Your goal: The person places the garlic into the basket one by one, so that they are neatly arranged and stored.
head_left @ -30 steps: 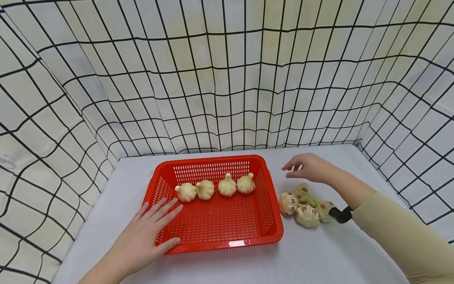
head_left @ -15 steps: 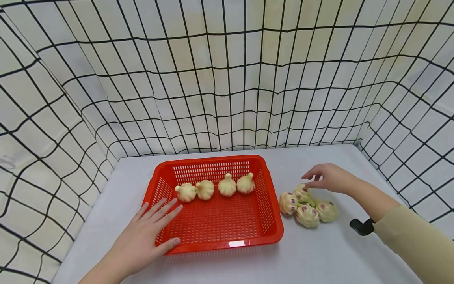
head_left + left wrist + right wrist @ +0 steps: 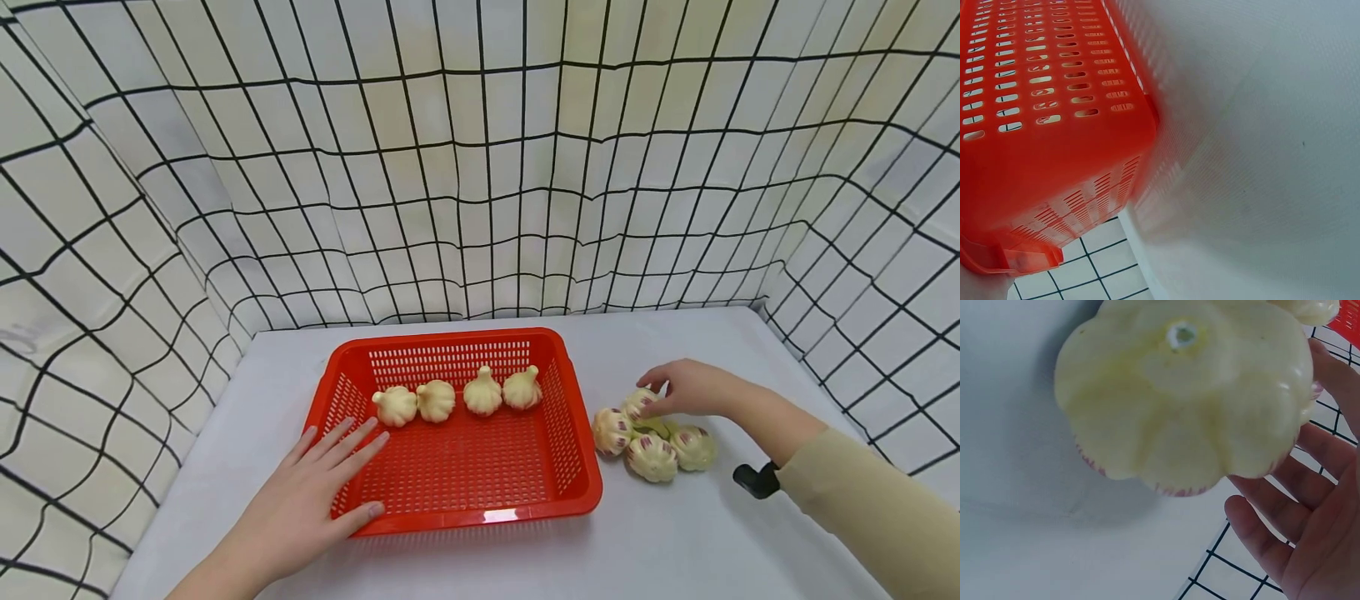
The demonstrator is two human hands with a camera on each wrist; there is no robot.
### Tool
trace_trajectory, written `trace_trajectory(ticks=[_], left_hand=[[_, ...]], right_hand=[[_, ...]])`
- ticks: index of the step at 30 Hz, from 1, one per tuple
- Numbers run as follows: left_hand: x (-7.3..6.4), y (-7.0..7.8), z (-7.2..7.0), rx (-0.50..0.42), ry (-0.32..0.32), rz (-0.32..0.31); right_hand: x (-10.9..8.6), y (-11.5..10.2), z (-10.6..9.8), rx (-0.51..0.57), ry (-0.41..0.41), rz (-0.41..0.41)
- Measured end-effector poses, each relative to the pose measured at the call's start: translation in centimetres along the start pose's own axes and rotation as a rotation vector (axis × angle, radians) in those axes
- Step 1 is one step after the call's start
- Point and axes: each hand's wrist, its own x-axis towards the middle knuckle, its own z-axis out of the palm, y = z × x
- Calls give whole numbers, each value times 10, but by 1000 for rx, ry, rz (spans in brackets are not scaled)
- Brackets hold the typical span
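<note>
My left hand [image 3: 300, 492] lies with spread fingers over the left front rim of a red plastic basket [image 3: 480, 518]. In the basket, several pale garlic bulbs [image 3: 482, 392] sit in a row towards the back. To its right, several purple-streaked garlic bulbs [image 3: 651, 457] are grouped with their stems together. My right hand [image 3: 697, 387] is at the rearmost streaked bulb [image 3: 636, 402], fingers on its far side and thumb on its near side. In the right wrist view, a closer garlic bulb [image 3: 1185, 406] hides much of that grip, with the right hand [image 3: 1310, 506] behind it.
A white-covered table [image 3: 637, 550] carries everything. White walls with black grid netting [image 3: 517, 167] rise at the back and both sides. The basket's slotted side [image 3: 1041, 69] fills the left wrist view's upper left. A black wrist strap piece [image 3: 757, 481] hangs under the right sleeve.
My right hand has moved right and down from behind the streaked bulbs, and its fingers now reach around the rearmost one. The left hand has stayed on the basket.
</note>
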Motion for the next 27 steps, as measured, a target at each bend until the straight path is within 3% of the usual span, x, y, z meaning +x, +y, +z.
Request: trace_trajectory(ticks=[19,27], left_hand=[[2,1,-2,-5,-29,-16],[1,0,-1,0,0,-3]], right_hand=[[1,-3,-4,36,-8,-23],[1,-2,-2,86,-39,-32]])
